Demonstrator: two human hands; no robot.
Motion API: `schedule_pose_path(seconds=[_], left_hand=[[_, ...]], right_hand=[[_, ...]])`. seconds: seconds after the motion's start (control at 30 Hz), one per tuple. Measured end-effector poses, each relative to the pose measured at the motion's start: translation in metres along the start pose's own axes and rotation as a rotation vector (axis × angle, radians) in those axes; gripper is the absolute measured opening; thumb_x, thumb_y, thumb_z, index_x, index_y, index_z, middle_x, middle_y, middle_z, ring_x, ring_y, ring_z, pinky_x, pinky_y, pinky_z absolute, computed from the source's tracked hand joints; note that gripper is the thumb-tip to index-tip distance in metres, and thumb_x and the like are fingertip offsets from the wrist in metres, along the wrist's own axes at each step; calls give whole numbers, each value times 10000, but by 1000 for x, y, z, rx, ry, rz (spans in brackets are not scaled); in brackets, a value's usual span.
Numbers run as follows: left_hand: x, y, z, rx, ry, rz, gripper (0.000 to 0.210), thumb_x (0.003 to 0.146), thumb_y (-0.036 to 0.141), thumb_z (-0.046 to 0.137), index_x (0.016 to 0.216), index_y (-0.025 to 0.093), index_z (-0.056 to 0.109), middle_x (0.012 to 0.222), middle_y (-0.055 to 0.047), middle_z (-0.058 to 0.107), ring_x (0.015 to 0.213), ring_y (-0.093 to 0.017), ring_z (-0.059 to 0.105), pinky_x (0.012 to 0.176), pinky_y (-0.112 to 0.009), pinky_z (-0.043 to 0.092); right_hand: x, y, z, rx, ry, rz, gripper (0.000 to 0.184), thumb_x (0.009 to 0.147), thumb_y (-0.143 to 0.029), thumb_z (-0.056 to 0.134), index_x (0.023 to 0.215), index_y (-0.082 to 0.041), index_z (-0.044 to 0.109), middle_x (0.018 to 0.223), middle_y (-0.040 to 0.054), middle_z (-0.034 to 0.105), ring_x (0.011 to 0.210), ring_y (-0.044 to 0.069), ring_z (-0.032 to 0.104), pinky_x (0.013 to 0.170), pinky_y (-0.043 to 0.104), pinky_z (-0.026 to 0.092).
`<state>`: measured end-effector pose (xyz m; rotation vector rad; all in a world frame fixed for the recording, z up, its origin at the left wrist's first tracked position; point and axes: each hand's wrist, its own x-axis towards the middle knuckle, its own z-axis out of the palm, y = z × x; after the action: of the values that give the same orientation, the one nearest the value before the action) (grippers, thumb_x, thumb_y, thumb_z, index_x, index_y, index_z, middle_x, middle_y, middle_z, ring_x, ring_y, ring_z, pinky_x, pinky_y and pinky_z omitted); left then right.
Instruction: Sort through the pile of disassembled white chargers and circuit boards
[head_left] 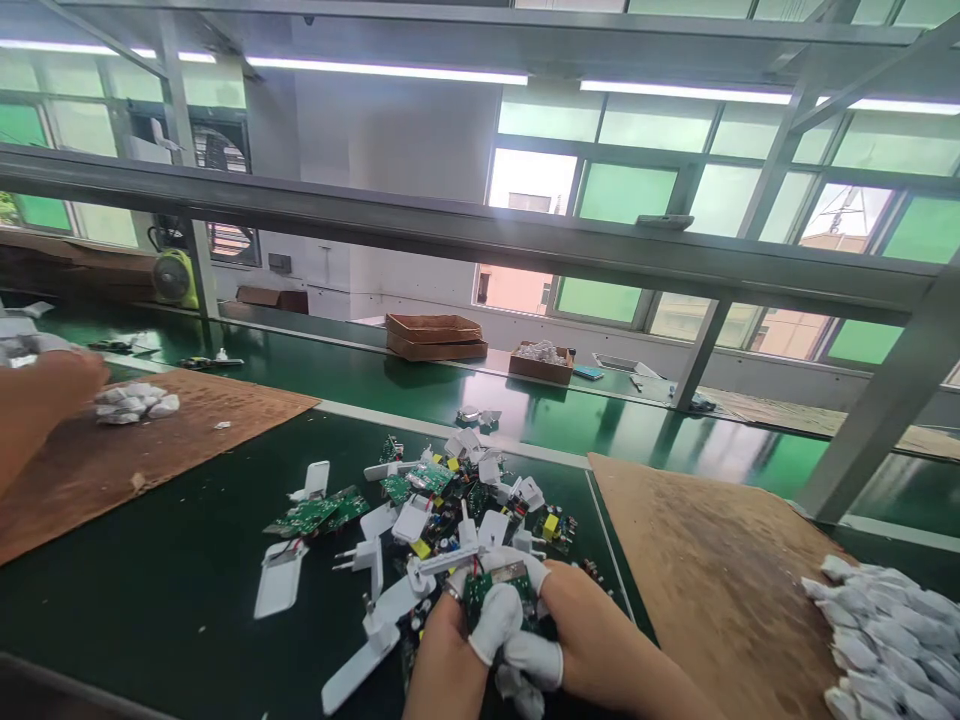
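Observation:
My left hand (459, 640) and my right hand (574, 620), both with white finger cots on the fingertips, are close together at the near side of a pile. Between them they grip a green circuit board (475, 592), its lower part hidden by the fingers. A white plastic plug casing (448, 562) lies against the board's upper left, with a red wire beside it; whether it is attached I cannot tell. Around the hands spreads a heap of green circuit boards (431, 477), white plug casings (360, 668) and small components with yellow blocks (551, 524).
Cardboard sheets (675, 540) lie on the green bench at both sides. White wrapped bundles (892, 630) are piled at right, smaller ones (135, 402) at left beside another person's hand (52, 390). Brown boxes (435, 347) stand behind. A metal frame (450, 225) crosses above.

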<state>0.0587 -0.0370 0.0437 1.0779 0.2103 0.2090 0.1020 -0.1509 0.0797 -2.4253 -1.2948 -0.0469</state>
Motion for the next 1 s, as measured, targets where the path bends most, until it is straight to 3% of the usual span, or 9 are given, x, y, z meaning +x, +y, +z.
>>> schedule_pose_path(seconds=[0.17, 0.4, 0.6, 0.8, 1.0], left_hand=[[1, -1, 1, -42, -3, -9, 670, 469, 343, 686, 1022, 110, 388, 986, -101, 534, 1013, -262, 416, 843, -329, 366], [-2, 4, 2, -49, 6, 0, 537, 453, 325, 700, 906, 110, 508, 859, -81, 592, 921, -246, 490, 788, -306, 419], [-4, 10, 2, 79, 56, 142, 416, 397, 340, 718, 737, 138, 589, 745, -71, 617, 853, -259, 523, 756, -327, 449], [-4, 11, 1, 168, 84, 194, 363, 391, 336, 721, 675, 144, 600, 794, -75, 613, 894, -265, 502, 820, -331, 413], [-6, 11, -1, 145, 70, 178, 368, 386, 341, 722, 671, 143, 597, 815, -79, 611, 857, -258, 521, 755, -303, 451]], right_hand=[[0, 1, 1, 2, -1, 12, 257, 748, -411, 428, 732, -158, 471, 626, 30, 480, 632, 167, 445, 634, 224, 339], [1, 2, 1, 5, -16, 14, 260, 750, -410, 423, 742, -156, 477, 645, 37, 487, 649, 174, 449, 648, 230, 339], [0, 0, 0, 65, 8, -4, 293, 732, -435, 431, 815, -159, 484, 661, 36, 496, 626, 175, 449, 644, 235, 346], [-1, -3, -2, 93, 2, -15, 307, 721, -437, 441, 843, -160, 488, 702, 47, 518, 648, 186, 461, 656, 248, 340], [-1, -4, -2, 39, -22, 12, 286, 705, -419, 480, 815, -156, 488, 658, 32, 506, 618, 173, 466, 636, 236, 355]])
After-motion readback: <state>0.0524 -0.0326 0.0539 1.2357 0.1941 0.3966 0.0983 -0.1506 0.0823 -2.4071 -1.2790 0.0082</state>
